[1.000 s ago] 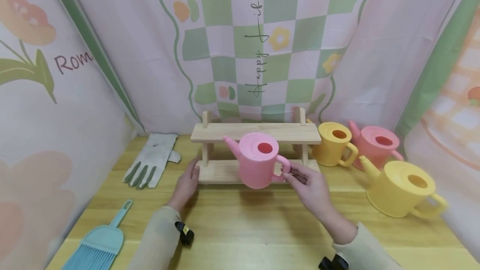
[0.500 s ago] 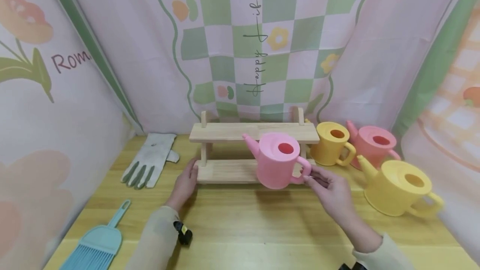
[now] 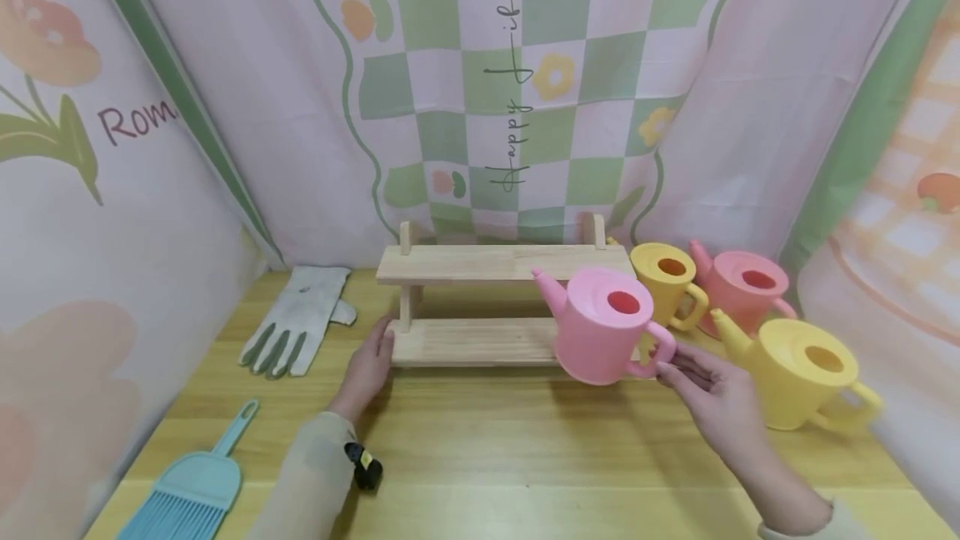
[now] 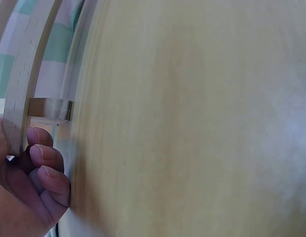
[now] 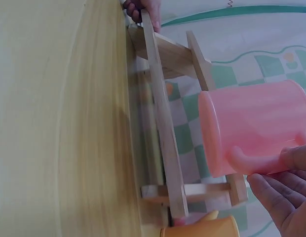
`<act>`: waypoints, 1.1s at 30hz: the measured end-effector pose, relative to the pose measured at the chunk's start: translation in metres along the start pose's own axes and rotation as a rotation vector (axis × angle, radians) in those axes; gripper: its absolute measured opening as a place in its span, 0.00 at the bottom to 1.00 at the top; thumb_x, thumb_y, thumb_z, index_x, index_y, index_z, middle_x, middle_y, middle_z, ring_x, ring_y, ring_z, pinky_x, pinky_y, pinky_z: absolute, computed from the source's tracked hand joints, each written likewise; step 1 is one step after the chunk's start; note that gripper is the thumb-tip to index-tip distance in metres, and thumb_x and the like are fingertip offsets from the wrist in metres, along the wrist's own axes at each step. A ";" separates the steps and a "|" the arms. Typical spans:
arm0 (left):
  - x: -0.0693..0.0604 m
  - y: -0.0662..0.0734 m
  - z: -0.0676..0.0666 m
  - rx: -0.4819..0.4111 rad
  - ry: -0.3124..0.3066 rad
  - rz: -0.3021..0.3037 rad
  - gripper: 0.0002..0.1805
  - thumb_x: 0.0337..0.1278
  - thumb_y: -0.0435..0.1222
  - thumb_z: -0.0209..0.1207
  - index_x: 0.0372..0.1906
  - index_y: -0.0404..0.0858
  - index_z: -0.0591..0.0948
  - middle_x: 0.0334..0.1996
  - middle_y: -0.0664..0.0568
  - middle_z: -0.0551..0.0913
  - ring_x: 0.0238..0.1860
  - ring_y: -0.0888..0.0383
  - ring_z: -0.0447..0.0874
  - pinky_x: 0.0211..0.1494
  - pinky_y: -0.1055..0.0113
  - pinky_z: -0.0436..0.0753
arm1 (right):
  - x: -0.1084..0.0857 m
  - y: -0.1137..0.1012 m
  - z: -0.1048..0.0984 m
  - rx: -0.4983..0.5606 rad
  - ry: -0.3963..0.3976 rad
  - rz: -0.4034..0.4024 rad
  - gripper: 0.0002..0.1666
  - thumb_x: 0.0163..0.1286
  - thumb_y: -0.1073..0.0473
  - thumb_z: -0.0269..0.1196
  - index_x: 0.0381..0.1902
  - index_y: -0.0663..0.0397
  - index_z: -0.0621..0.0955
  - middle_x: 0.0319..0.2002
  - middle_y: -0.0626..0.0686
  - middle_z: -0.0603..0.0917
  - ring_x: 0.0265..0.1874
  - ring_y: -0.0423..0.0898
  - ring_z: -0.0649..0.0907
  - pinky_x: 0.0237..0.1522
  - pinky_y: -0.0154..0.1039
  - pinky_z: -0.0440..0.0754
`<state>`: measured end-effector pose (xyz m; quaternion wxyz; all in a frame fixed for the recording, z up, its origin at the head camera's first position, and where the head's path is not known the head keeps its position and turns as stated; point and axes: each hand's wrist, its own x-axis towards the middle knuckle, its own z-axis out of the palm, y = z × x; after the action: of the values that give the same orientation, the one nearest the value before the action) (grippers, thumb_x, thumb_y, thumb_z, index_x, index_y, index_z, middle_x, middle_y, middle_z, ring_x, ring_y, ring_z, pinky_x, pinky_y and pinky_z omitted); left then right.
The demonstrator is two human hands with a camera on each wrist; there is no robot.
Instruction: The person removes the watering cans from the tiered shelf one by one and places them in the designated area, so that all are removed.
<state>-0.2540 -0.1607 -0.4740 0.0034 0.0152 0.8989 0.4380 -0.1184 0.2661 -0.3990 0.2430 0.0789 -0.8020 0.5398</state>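
Note:
In the head view, a pink watering can [image 3: 596, 336] hangs above the table in front of the right end of a two-tier wooden shelf [image 3: 465, 344]. My right hand [image 3: 720, 402] pinches its handle between thumb and fingers, and its spout points left. The right wrist view shows the can [image 5: 256, 126] held apart from the shelf boards. My left hand [image 3: 366, 369] grips the left end of the lower board; in the left wrist view, curled fingers [image 4: 47, 158] lie under that board [image 4: 22, 84]. Both tiers carry nothing.
Right of the shelf stand an orange-yellow watering can [image 3: 660, 277], a darker pink one [image 3: 738, 294] and a pale yellow one [image 3: 798, 373]. A work glove [image 3: 300, 315] and a blue dustpan with brush [image 3: 198, 482] lie on the left. A patterned curtain [image 3: 495, 107] hangs behind.
My right hand has carried the pink watering can to the right, from the shelf's middle to its right end, partly covering the orange-yellow can. The left hand keeps its hold on the shelf.

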 end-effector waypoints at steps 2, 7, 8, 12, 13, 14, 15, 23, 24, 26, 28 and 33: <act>0.000 0.000 0.000 0.008 0.003 0.009 0.28 0.79 0.47 0.34 0.76 0.40 0.56 0.72 0.37 0.62 0.70 0.37 0.59 0.72 0.42 0.58 | -0.003 0.002 -0.006 0.001 0.006 0.008 0.17 0.61 0.79 0.63 0.48 0.84 0.76 0.37 0.37 0.87 0.35 0.32 0.86 0.36 0.29 0.84; -0.004 0.004 -0.001 0.030 0.017 0.007 0.28 0.79 0.46 0.35 0.75 0.39 0.57 0.70 0.36 0.63 0.69 0.35 0.62 0.70 0.41 0.61 | -0.011 0.006 -0.022 0.010 0.010 0.059 0.18 0.62 0.77 0.63 0.49 0.84 0.76 0.38 0.37 0.87 0.34 0.34 0.87 0.35 0.30 0.84; -0.004 0.005 -0.001 0.031 0.017 0.001 0.28 0.79 0.46 0.35 0.75 0.39 0.58 0.70 0.36 0.64 0.68 0.35 0.62 0.70 0.41 0.61 | -0.013 0.007 -0.025 0.004 0.011 0.070 0.18 0.63 0.77 0.63 0.49 0.84 0.76 0.38 0.37 0.87 0.34 0.34 0.87 0.35 0.30 0.84; -0.004 0.005 0.000 0.036 0.010 -0.011 0.28 0.79 0.46 0.35 0.75 0.40 0.57 0.70 0.36 0.63 0.69 0.35 0.62 0.70 0.41 0.61 | -0.020 0.011 -0.038 -0.047 0.017 0.111 0.17 0.63 0.75 0.64 0.50 0.80 0.78 0.38 0.36 0.87 0.34 0.34 0.87 0.35 0.29 0.84; -0.004 0.005 0.000 0.036 0.008 -0.012 0.28 0.79 0.46 0.34 0.76 0.40 0.57 0.70 0.36 0.63 0.69 0.35 0.62 0.70 0.41 0.61 | -0.022 0.013 -0.041 -0.074 0.018 0.115 0.17 0.64 0.74 0.64 0.50 0.79 0.78 0.38 0.35 0.87 0.34 0.33 0.87 0.35 0.28 0.84; -0.004 0.004 0.001 0.037 0.008 -0.011 0.28 0.79 0.47 0.34 0.76 0.40 0.57 0.70 0.36 0.63 0.69 0.35 0.61 0.70 0.41 0.61 | -0.024 0.014 -0.044 -0.088 0.020 0.124 0.17 0.64 0.74 0.64 0.50 0.78 0.78 0.38 0.34 0.86 0.34 0.33 0.87 0.35 0.28 0.84; -0.003 0.004 0.001 0.036 0.008 -0.013 0.28 0.79 0.47 0.34 0.76 0.40 0.57 0.70 0.36 0.63 0.69 0.35 0.61 0.70 0.41 0.61 | -0.025 0.015 -0.047 -0.104 0.021 0.132 0.17 0.64 0.73 0.64 0.50 0.78 0.79 0.38 0.33 0.86 0.34 0.32 0.86 0.36 0.27 0.84; -0.002 0.003 -0.001 0.036 -0.002 -0.027 0.29 0.79 0.48 0.33 0.76 0.41 0.56 0.72 0.37 0.62 0.70 0.36 0.60 0.71 0.41 0.59 | -0.037 0.024 -0.067 -0.192 0.040 0.191 0.20 0.66 0.67 0.65 0.54 0.74 0.79 0.38 0.31 0.85 0.35 0.30 0.86 0.36 0.23 0.82; -0.002 0.003 -0.001 0.035 -0.005 -0.028 0.29 0.79 0.48 0.33 0.76 0.41 0.56 0.72 0.37 0.62 0.70 0.36 0.59 0.71 0.41 0.59 | -0.039 0.025 -0.068 -0.204 0.044 0.193 0.21 0.66 0.67 0.65 0.54 0.74 0.78 0.38 0.30 0.85 0.35 0.30 0.86 0.35 0.23 0.82; -0.002 0.003 -0.001 0.029 -0.009 -0.028 0.29 0.79 0.48 0.33 0.76 0.41 0.56 0.72 0.37 0.61 0.70 0.37 0.59 0.71 0.41 0.59 | -0.042 0.027 -0.072 -0.230 0.049 0.194 0.21 0.67 0.65 0.65 0.54 0.76 0.77 0.37 0.29 0.85 0.35 0.28 0.85 0.34 0.22 0.82; -0.002 0.003 -0.001 0.025 -0.011 -0.027 0.29 0.79 0.48 0.33 0.76 0.41 0.56 0.72 0.37 0.61 0.70 0.37 0.59 0.71 0.41 0.59 | -0.044 0.030 -0.075 -0.245 0.059 0.196 0.22 0.67 0.65 0.65 0.54 0.76 0.77 0.37 0.27 0.84 0.34 0.27 0.85 0.34 0.22 0.81; -0.003 0.003 -0.001 0.025 -0.007 -0.022 0.29 0.79 0.48 0.34 0.76 0.41 0.56 0.71 0.37 0.62 0.70 0.36 0.60 0.71 0.41 0.60 | -0.047 0.035 -0.083 -0.245 0.082 0.179 0.21 0.66 0.68 0.65 0.54 0.76 0.78 0.36 0.27 0.85 0.34 0.28 0.85 0.33 0.22 0.82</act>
<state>-0.2513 -0.1593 -0.4710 0.0113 0.0066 0.9043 0.4267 -0.0658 0.3486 -0.4262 0.2346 -0.0452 -0.8552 0.4600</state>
